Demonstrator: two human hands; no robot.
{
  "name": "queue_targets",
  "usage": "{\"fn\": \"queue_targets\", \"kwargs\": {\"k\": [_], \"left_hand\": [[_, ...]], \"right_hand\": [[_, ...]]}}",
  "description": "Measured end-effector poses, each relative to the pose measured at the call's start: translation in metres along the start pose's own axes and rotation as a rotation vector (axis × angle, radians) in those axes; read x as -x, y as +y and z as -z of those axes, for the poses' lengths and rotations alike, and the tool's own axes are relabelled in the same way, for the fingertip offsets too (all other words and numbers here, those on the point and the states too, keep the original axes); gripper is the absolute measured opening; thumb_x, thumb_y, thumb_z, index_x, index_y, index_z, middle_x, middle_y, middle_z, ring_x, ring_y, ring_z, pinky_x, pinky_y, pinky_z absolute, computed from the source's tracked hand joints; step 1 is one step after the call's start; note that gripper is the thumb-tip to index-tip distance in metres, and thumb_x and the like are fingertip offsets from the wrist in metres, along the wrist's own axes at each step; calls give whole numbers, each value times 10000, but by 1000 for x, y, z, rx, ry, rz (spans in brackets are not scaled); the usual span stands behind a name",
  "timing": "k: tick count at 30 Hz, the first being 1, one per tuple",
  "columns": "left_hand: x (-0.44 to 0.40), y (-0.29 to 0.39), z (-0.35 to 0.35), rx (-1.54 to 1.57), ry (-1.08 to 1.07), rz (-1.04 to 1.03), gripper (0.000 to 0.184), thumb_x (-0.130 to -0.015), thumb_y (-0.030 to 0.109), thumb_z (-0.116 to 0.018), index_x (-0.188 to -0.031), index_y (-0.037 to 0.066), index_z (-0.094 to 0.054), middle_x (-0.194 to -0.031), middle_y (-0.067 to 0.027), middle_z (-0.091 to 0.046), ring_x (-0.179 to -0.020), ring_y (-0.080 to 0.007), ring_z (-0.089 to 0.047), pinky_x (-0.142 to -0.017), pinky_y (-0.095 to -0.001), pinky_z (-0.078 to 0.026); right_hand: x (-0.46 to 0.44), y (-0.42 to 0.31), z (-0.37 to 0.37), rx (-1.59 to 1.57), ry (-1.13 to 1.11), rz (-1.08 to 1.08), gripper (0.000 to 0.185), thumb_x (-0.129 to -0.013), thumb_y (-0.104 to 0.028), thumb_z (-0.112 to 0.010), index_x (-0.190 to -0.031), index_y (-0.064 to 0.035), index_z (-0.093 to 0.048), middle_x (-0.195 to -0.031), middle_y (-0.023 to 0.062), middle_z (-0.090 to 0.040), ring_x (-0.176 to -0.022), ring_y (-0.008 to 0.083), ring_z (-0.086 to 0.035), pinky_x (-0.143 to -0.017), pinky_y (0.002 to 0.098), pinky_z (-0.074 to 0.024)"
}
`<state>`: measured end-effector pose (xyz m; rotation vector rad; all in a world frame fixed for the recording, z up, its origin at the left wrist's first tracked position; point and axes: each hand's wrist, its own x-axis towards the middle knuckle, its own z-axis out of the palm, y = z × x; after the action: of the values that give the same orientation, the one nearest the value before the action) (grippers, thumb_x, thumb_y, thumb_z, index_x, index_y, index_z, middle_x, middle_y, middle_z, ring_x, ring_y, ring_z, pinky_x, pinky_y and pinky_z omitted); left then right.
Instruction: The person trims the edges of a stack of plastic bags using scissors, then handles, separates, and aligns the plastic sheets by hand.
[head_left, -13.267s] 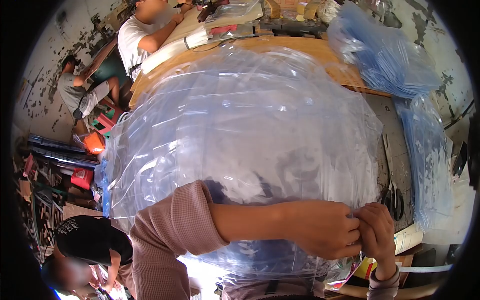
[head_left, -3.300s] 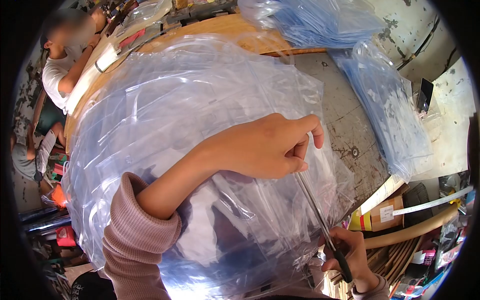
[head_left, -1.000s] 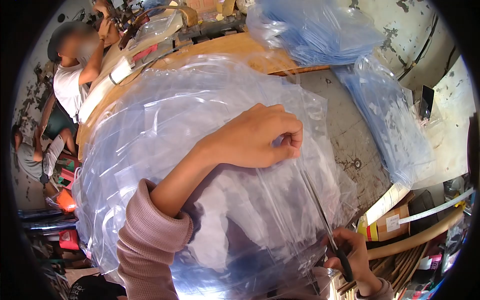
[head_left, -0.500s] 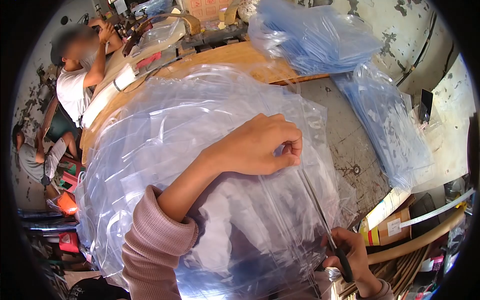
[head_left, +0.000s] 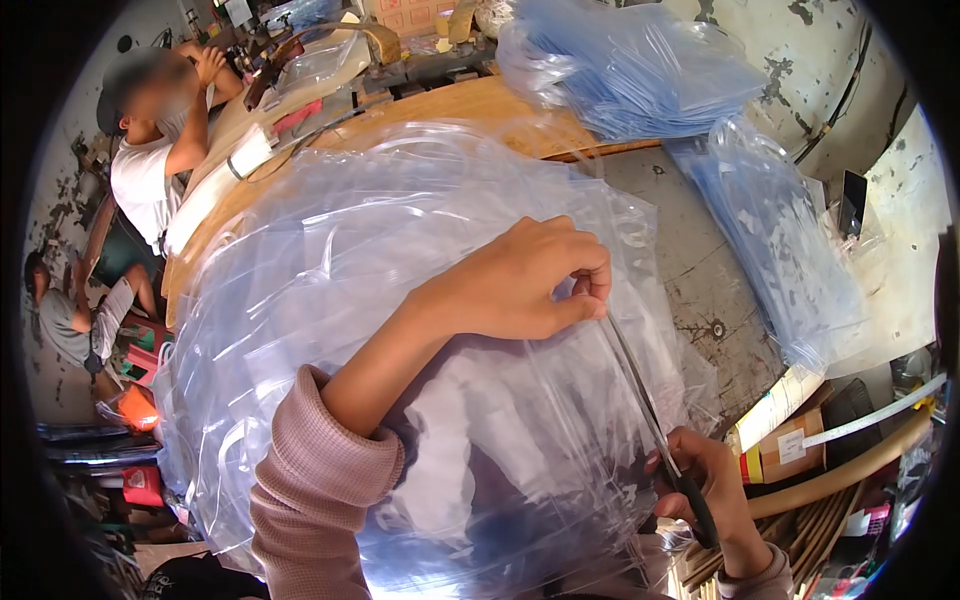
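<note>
Clear plastic sheets (head_left: 300, 350), with strip-like loops among them, lie in a large overlapping pile in front of me. My left hand (head_left: 540, 280) is over the pile, thumb and fingertips closed in a pinch. What sits between those fingertips is too small to make out; it may be plastic edge. My right hand (head_left: 715, 485) is wrapped around the dark handle of a pair of scissors (head_left: 645, 405). The long metal blades look closed and point up and left, their tips right at my left fingertips. Part of the handle is hidden by my right fingers.
Bluish plastic sheets lie stacked at the back (head_left: 640, 75) and along the right (head_left: 770, 240). A phone (head_left: 852, 205) leans at the right. A cardboard box (head_left: 800, 450) stands lower right. One person (head_left: 150, 170) sits at the table's far left, another (head_left: 70, 310) behind.
The scissors and both my hands have shifted slightly right in view. My left hand keeps its pinch by the scissor tips. The person at the far left hardly moves.
</note>
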<state>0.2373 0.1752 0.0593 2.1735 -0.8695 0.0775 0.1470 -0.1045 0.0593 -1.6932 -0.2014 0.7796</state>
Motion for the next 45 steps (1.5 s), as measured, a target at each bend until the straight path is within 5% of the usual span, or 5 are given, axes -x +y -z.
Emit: {"fn": "queue_targets", "kwargs": {"k": [13,25,30,39,45], "left_hand": [[-1,-2,1,24,-17,5,112,-772,143,-640,-743,83,-550,-727,-2,-558,-748,-180,-502,-720,-339,-384],[-1,-3,2,56,1,-20,50,-758,94,-619,-796,72,-593,-771,-16,-602,-779,-185,-533,-746,-335,-411],[-1,1,4,103,-6,30,58,-766,74,-601,-824,72,-603,-810,-13,-621,-812,-190,-539,-765,-331,-413],[-3,0,6,138,-36,64,59,-770,70,-594,-829,67,-602,-807,-22,-630,-828,-203,-542,-754,-333,-418],[-3,0,7,152,-28,65,53,-775,71,-586,-825,59,-597,-794,-29,-626,-823,-201,-546,-750,-329,-421]], "right_hand": [[5,5,-4,106,80,7,491,-616,-298,-853,-895,-12,-568,-578,-91,-414,-536,-3,-354,-473,191,-233],[-3,9,-3,40,98,60,651,-600,-342,-856,-1006,4,-484,-553,-63,-467,-524,-5,-409,-464,165,-271],[-2,1,-13,-86,152,81,641,-619,-354,-845,-1007,1,-477,-539,-69,-429,-493,-1,-365,-444,179,-242],[0,2,-7,217,116,-10,551,-640,-309,-840,-966,7,-528,-558,-73,-440,-501,-6,-350,-436,195,-215],[-2,0,-6,35,80,-4,600,-628,-335,-844,-984,-2,-494,-578,-51,-494,-523,1,-411,-455,172,-274]]}}
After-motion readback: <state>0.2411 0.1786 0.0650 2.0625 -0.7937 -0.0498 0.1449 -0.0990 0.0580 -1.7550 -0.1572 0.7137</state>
